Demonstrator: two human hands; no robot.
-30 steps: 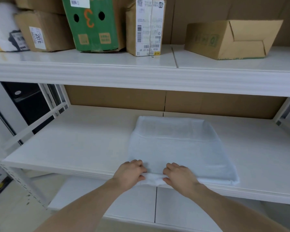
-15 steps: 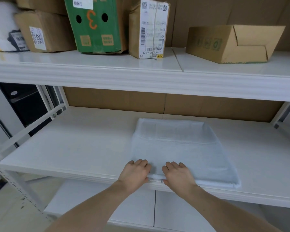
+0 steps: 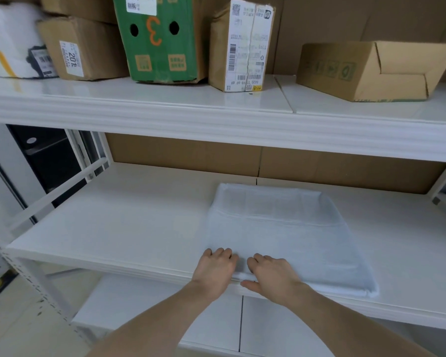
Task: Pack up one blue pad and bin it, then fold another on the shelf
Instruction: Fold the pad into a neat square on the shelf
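Note:
A pale blue pad [image 3: 281, 235] lies folded flat on the white middle shelf [image 3: 139, 222], its front edge along the shelf's front lip. Both hands are at the pad's front left corner. My left hand [image 3: 214, 269] rests on the corner with its fingers laid over the top; its thumb is hidden. Just to the right, my right hand [image 3: 271, 276] has its fingers on top of the pad and its thumb under the front edge, pinching it.
The top shelf [image 3: 216, 106] holds a green box [image 3: 157, 39], several brown cartons [image 3: 83, 47], a labelled parcel [image 3: 242, 45] and an open carton [image 3: 371, 70] lying on its side. A lower shelf [image 3: 165, 318] shows beneath my arms. Shelf uprights [image 3: 23, 274] stand at the left.
Both hands have eased their curled hold on the front edge and slid a little further onto the pad, fingers flatter. The pad has stayed in place.

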